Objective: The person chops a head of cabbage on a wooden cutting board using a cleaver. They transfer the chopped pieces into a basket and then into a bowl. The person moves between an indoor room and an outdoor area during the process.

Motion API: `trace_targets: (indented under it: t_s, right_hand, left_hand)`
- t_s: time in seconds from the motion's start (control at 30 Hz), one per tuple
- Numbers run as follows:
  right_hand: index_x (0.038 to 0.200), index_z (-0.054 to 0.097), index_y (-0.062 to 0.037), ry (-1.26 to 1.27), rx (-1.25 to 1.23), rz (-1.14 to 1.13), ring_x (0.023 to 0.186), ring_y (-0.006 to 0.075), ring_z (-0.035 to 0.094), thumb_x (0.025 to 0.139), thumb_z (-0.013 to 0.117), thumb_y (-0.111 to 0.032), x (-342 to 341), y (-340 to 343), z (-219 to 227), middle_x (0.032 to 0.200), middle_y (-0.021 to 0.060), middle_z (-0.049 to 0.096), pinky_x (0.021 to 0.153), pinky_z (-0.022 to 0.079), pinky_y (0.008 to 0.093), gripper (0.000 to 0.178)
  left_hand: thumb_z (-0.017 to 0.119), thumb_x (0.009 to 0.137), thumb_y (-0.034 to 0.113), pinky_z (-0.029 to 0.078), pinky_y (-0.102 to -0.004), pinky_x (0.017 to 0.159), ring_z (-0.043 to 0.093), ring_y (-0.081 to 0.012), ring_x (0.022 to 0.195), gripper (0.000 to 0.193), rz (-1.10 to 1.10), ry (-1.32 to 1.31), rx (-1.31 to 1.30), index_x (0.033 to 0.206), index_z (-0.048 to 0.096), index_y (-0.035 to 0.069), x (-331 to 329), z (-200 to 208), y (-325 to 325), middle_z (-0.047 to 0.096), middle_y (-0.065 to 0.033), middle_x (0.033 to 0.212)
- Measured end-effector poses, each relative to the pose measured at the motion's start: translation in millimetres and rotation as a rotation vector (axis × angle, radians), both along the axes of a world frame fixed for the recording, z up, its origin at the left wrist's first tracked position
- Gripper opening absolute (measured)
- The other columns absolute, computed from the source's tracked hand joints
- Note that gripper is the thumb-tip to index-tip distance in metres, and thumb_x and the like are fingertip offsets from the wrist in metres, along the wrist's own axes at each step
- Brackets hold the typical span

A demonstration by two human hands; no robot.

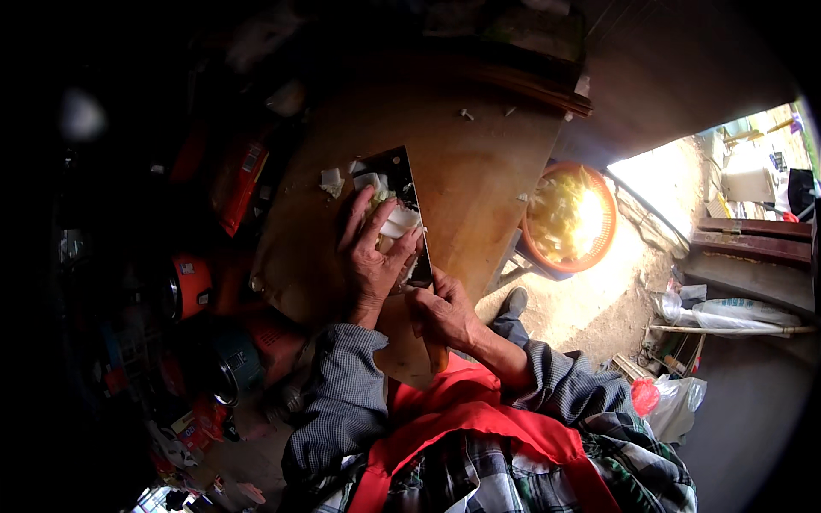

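Observation:
A broad dark cleaver lies with its blade over the wooden board. My right hand is closed round its handle, whose wooden end sticks out below my fist. Against the blade's left side, my left hand grips pale cut cabbage, fingers bent over the pieces. White bits of cabbage lie on the board just beyond my left fingers. My left palm and the blade hide part of the cabbage.
An orange plastic basket of chopped yellowish leaves stands right of the board. Wooden strips lie at its far edge. Left, in shadow, are a red packet and orange and green round containers. Plastic bags lie at the right.

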State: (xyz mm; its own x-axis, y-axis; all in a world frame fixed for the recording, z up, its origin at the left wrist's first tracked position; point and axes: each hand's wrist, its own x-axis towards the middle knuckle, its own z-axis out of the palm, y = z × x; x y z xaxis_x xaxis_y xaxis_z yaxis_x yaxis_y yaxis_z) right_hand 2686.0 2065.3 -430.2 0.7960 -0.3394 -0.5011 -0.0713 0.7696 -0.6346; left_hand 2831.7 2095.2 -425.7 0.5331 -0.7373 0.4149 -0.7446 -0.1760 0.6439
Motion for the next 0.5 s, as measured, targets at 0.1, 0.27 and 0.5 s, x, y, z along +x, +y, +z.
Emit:
trace_targets:
  t_s: [0.1,0.27,0.5]
  right_hand:
    - [0.099,0.049,-0.0044,-0.089,0.016,-0.109,0.045,0.0125,0.052,0.086,0.051,-0.009,-29.3,-22.2,17.2,0.062,0.0026,0.051,0.042,0.046,0.0262,0.014]
    - [0.097,0.048,-0.0058,-0.015,0.011,-0.309,0.046,0.0131,0.052,0.088,0.053,-0.013,-106.6,-64.9,17.2,0.064,0.0023,0.050,0.042,0.046,0.0270,0.013]
    - [0.090,0.045,-0.0045,0.248,0.008,-0.545,0.045,0.0113,0.051,0.085,0.054,-0.009,-209.0,-123.5,-69.1,0.063,0.0022,0.049,0.042,0.047,0.0267,0.011]
  left_hand:
    - [0.078,0.063,0.012,0.047,-0.0390,0.089,0.053,-0.0316,0.108,0.041,-0.077,-0.003,-0.013,0.103,0.065,0.007,-26.9,15.7,-36.9,0.053,-0.0145,0.122]
    - [0.077,0.063,0.012,0.045,-0.0407,0.091,0.051,-0.0330,0.109,0.038,-0.266,-0.054,-0.057,0.099,0.067,0.007,-107.6,11.7,-111.9,0.055,-0.0135,0.118]
    - [0.076,0.064,0.013,0.045,-0.0392,0.091,0.054,-0.0311,0.107,0.032,-0.474,0.198,-0.001,0.094,0.068,0.006,-222.8,-112.7,-199.5,0.058,-0.0120,0.113]
